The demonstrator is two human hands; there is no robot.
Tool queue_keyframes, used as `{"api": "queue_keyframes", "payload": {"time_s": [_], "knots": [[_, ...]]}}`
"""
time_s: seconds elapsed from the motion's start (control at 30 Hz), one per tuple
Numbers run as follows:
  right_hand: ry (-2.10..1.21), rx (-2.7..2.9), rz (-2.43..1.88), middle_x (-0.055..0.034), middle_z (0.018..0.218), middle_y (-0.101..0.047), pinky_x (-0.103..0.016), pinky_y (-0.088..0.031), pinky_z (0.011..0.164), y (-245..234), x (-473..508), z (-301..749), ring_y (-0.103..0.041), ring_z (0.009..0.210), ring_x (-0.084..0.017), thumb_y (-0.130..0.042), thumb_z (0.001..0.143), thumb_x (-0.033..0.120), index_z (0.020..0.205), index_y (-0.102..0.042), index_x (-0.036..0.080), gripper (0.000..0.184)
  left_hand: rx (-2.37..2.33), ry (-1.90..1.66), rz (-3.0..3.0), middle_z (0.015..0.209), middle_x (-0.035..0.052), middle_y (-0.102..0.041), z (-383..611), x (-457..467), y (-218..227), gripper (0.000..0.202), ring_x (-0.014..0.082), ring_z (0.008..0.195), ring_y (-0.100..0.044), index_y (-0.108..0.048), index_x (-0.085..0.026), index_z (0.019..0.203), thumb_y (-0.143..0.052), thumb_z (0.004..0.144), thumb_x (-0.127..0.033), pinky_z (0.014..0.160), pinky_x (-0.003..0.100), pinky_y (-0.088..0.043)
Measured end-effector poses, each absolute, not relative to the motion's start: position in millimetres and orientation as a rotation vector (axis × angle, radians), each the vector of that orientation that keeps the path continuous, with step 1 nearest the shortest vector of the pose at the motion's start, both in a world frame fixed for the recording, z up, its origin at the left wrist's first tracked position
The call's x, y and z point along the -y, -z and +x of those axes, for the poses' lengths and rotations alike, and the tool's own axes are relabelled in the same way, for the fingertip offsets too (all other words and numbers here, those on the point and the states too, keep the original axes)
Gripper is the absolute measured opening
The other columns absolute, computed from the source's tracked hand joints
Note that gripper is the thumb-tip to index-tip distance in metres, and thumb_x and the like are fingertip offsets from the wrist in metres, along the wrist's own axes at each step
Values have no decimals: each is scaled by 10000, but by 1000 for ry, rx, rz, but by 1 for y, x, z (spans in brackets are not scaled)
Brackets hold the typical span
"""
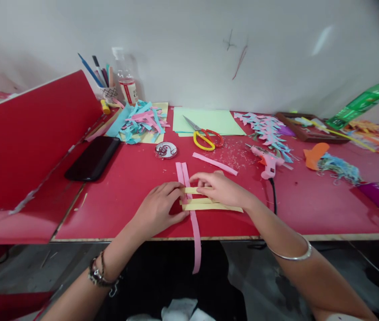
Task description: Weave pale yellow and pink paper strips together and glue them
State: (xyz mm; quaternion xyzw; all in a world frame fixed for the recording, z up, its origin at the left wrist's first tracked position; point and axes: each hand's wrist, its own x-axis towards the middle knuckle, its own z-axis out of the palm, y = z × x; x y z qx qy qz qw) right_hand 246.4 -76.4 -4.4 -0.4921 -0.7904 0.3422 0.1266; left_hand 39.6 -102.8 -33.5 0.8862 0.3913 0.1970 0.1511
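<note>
Pink paper strips (pixel 195 245) and yellow paper strips (pixel 224 207) cross each other at the near middle of the red table. Two pink strips run side by side away from me, and one pink strip hangs over the front edge. My left hand (pixel 159 205) is closed at the left ends of the yellow strips, its fingertips and thumb against the crossing. From the right, my right hand (pixel 224 187) pinches the uppermost yellow strip with curled fingers. Its palm hides part of the strips. A loose pink strip (pixel 215 164) lies just beyond the right hand.
Scissors (pixel 206 136) lie on green paper sheets (pixel 219 117). A pink glue gun (pixel 269 162) with its cord lies to the right. Leftward are a small dish (pixel 166 150), a black phone (pixel 93 159), a heap of paper scraps (pixel 142 120) and a red board (pixel 42 142).
</note>
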Motion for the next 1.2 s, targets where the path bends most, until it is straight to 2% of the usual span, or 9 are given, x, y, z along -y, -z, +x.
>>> {"api": "queue_keyframes", "payload": {"time_s": [0.13, 0.23, 0.4, 0.63, 0.87, 1.07, 1.2], "knots": [[-1117, 2323, -1301, -13, 791, -591, -239, -391, 663, 6, 68, 250, -543, 706, -116, -463, 809, 211, 1044, -541, 189, 249, -1121, -596, 2543, 1140, 66, -534, 40, 103, 34, 202, 216, 1068, -494, -491, -198, 886, -559, 761, -342, 873, 370, -417], [-1167, 2356, -1231, -25, 842, -598, -239, -408, 690, 7, 64, 253, -553, 752, -121, -470, 802, 211, 1042, -554, 186, 256, -1125, -605, 2535, 1107, 65, -552, 41, 103, 34, 253, 211, 1038, -510, -467, -200, 961, -555, 765, -334, 855, 360, -423], [-1165, 2370, -1227, -19, 795, -592, -241, -409, 665, 7, 63, 254, -541, 711, -119, -496, 789, 247, 1018, -576, 181, 251, -1150, -590, 2526, 1098, 69, -561, 41, 102, 35, 354, 222, 1016, -523, -445, -206, 1069, -547, 763, -352, 849, 372, -426], [-1175, 2332, -1331, 7, 680, -554, -227, -382, 567, 8, 64, 253, -497, 609, -105, -547, 750, 300, 960, -595, 179, 247, -1147, -580, 2559, 1118, 63, -554, 40, 102, 34, 317, 221, 1036, -511, -488, -206, 1040, -533, 769, -364, 863, 371, -424], [-1149, 2333, -1264, -4, 802, -564, -238, -411, 654, 7, 64, 258, -534, 733, -125, -577, 702, 218, 1000, -575, 198, 299, -1146, -572, 2561, 1129, 65, -553, 41, 102, 33, 306, 220, 1043, -509, -508, -205, 1029, -535, 769, -366, 873, 373, -421], [-1189, 2319, -1230, -20, 815, -624, -231, -420, 651, 5, 65, 262, -563, 727, -126, -531, 744, 234, 914, -608, 175, 195, -1148, -566, 2554, 1124, 66, -554, 41, 102, 32, 274, 219, 1038, -511, -524, -202, 996, -526, 773, -361, 873, 375, -419], [-1150, 2337, -1263, -21, 810, -641, -231, -421, 645, 3, 66, 261, -572, 726, -131, -533, 731, 228, 892, -627, 177, 194, -1146, -565, 2552, 1117, 69, -556, 41, 102, 31, 282, 222, 1035, -512, -528, -203, 1004, -520, 776, -369, 878, 379, -415]]}}
